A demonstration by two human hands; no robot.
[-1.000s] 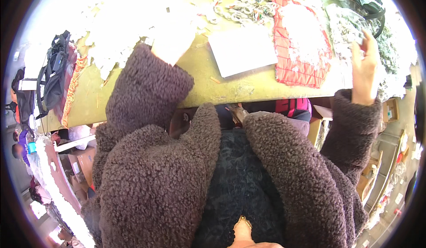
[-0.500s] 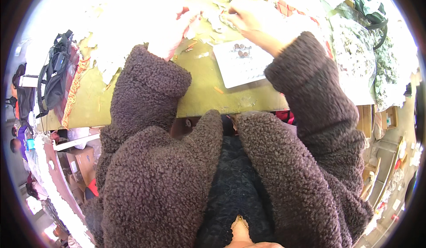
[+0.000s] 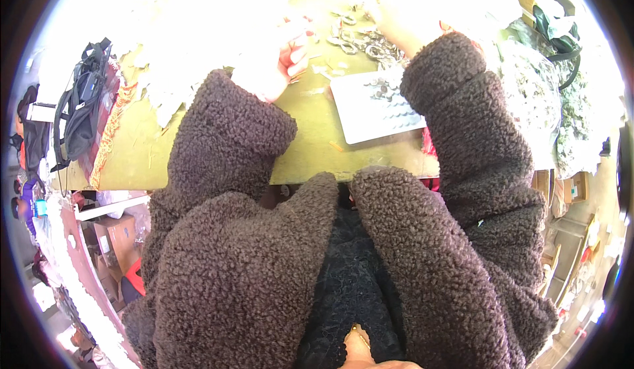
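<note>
My left hand is above the far middle of the yellow-green table, its fingers curled in. Whatever it may pinch is lost in the glare. My right hand reaches to the far side, beside a scatter of small metal ring-like pieces. Bright light washes out its fingers, so their shape cannot be read. A white tray lies below the right hand. It has rows of small marks, and a few dark round pieces sit on it near its far side.
At the left lie a black strapped bag and an orange cord. Pale scraps cover the far left of the table. A clear bag of greenish pieces stands at the right. Cardboard boxes sit below the table at left.
My right hand has moved farther away and to the right, toward the metal pieces. My left hand has shifted slightly right, its fingers more curled. The view has shifted a little.
</note>
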